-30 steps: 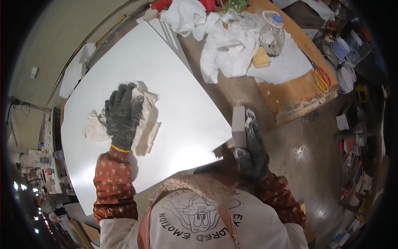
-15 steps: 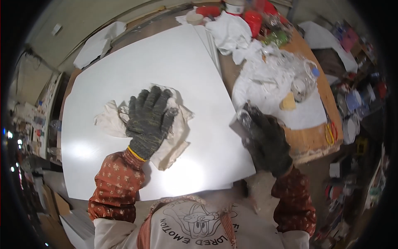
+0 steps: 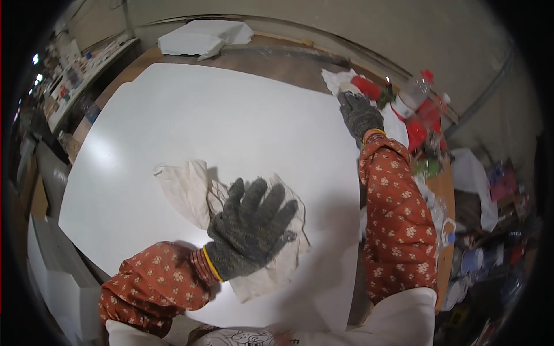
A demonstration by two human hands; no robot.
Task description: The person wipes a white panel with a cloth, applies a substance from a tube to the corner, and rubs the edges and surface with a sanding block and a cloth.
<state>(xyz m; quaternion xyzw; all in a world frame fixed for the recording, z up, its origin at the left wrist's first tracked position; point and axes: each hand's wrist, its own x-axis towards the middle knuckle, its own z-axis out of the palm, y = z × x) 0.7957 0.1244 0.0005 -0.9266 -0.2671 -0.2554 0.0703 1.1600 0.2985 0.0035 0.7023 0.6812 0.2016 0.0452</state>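
Observation:
My left hand (image 3: 251,228), in a dark grey knit glove with a yellow cuff edge, lies with fingers spread on a crumpled cream cloth (image 3: 183,187). The cloth rests on a large glossy white sheet (image 3: 231,109), and parts of it stick out around the palm. My right hand (image 3: 361,118), gloved the same way, reaches far forward beyond the sheet's right side. Its fingers are stretched out, with the tips against a small pale round thing (image 3: 350,88) next to a red roll-like thing (image 3: 366,87). Whatever lies beneath the right palm is hidden.
Beyond my right hand stand a clear bottle with a red cap (image 3: 416,89) and red plastic items (image 3: 424,124). White wrapping (image 3: 208,37) lies at the table's far edge. A cluttered shelf (image 3: 86,81) runs along the left; more clutter (image 3: 485,259) lies right of the table.
My right hand has moved from the sheet's right edge to the far right; the grey block it held no longer shows. The view has shifted. My left hand stays on the cloth.

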